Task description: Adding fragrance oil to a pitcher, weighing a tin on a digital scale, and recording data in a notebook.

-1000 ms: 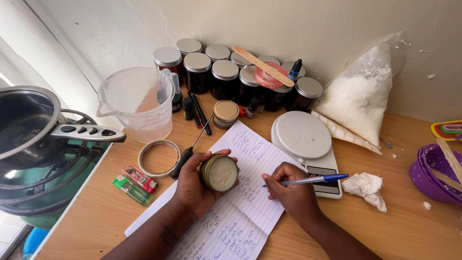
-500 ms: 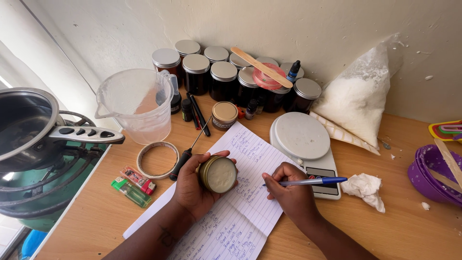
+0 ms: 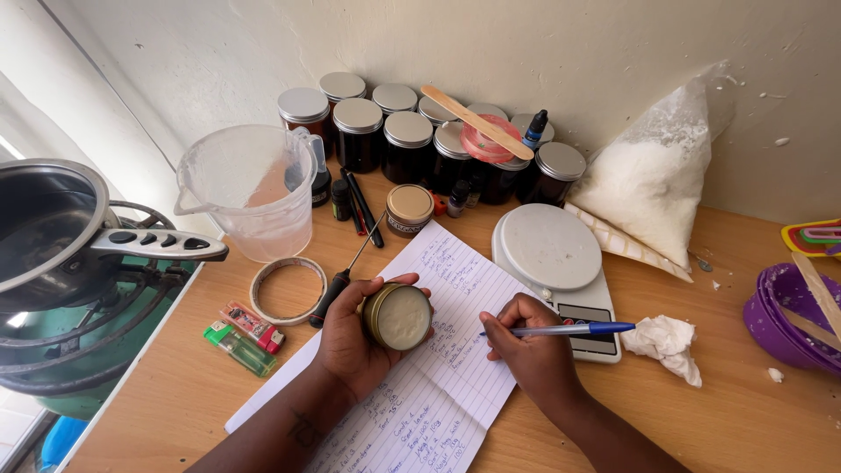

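Note:
My left hand (image 3: 350, 337) grips a small round tin (image 3: 399, 317) tilted on its side, its pale flat face turned up toward me. It hovers over a sheet of lined, handwritten paper (image 3: 438, 385) lying on the wooden table (image 3: 701, 412). My right hand (image 3: 530, 355) rests on the paper's right edge, fingers closed around a blue ballpoint pen (image 3: 569, 330) whose tip points left onto the page. A black-handled screwdriver (image 3: 337, 289) lies just left of my left hand.
A white kitchen scale (image 3: 550, 250), clear measuring jug (image 3: 254, 188), tape roll (image 3: 286, 289), two lighters (image 3: 243, 337), several dark lidded jars (image 3: 407, 140), a bag of white flakes (image 3: 644, 188), crumpled tissue (image 3: 670, 342), purple bowl (image 3: 780, 311). A pot sits on a gas burner (image 3: 61, 263) at left.
Both hands hold nearly still; the pen and the tin stay in the same places over the paper.

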